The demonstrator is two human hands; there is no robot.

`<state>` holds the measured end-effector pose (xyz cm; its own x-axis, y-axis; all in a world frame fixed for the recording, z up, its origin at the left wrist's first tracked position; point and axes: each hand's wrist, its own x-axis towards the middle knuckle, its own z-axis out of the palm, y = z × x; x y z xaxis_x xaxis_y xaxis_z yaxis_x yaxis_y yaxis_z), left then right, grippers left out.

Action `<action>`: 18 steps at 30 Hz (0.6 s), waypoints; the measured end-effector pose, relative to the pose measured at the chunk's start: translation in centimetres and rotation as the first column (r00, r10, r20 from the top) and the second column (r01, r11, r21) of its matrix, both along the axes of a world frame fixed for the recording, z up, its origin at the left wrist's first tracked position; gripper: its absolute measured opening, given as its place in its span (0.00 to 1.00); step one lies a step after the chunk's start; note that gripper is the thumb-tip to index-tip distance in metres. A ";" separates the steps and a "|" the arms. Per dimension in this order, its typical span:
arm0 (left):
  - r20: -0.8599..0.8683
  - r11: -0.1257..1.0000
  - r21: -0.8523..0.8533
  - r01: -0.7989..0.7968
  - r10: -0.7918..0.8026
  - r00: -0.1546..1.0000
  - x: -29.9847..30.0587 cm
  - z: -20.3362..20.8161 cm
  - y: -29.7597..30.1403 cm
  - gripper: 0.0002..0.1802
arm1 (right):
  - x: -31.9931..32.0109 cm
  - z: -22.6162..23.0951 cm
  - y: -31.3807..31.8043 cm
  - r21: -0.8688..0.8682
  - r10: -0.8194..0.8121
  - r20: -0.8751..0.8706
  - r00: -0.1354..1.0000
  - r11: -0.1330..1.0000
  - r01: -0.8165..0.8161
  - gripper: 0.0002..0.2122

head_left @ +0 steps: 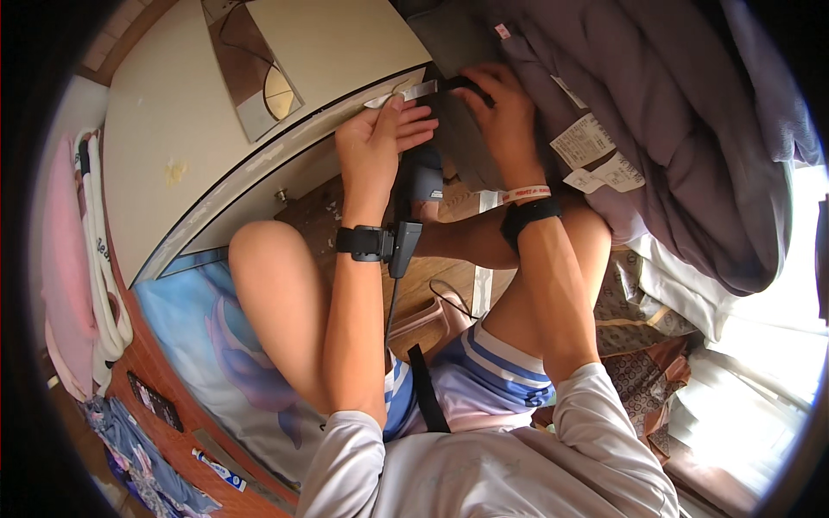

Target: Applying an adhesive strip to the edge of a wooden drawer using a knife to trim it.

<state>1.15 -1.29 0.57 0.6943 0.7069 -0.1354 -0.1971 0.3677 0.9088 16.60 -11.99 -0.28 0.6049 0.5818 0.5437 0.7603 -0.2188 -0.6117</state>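
My right hand (499, 105) is closed round the black handle of a knife (420, 91) with a silver blade, which points left. The blade lies along the front edge of a cream-coloured panel (345, 43). That edge (285, 142) shows pale, rough, worn patches. My left hand (380, 138) is held palm up just below the blade. Its fingers are stretched out and its thumb tip lies close by the blade; whether they touch, I cannot tell. Black bands with a small device sit on my left wrist.
A mirror (255, 73) lies on the panel. Dark purple clothing (656, 112) with white labels hangs at right. A blue patterned cloth (216, 345) spreads at left, beside a phone (155, 401) and a tube (218, 469). Between my knees are wooden floor (440, 272) and a pinkish strap-like item (455, 312).
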 end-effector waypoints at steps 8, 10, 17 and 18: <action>0.058 0.998 -0.054 -0.011 0.015 0.998 0.4 -0.6 -0.3 0.27 | -0.2 0.1 -0.3 -0.013 -0.030 -0.010 0.999 0.999 0.030 0.13; 0.061 0.998 -0.058 -0.017 0.021 0.998 0.5 -0.3 -0.5 0.27 | -0.2 0.4 -0.4 0.013 -0.019 -0.015 1.000 1.000 0.020 0.13; 0.124 0.994 -0.086 -0.067 0.078 0.989 0.9 -0.6 -0.5 0.24 | -0.4 0.2 -0.2 0.025 -0.019 -0.036 0.999 0.999 0.020 0.13; 0.123 0.994 -0.087 -0.068 0.078 0.989 0.9 -0.6 -0.5 0.24 | -0.3 0.2 -0.1 0.037 -0.020 0.013 1.000 0.999 0.019 0.14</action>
<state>2.05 -1.81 -0.03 0.6563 0.7465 -0.1100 -0.3373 0.4207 0.8422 16.29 -12.11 -0.13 0.6083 0.5493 0.5729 0.7643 -0.2108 -0.6094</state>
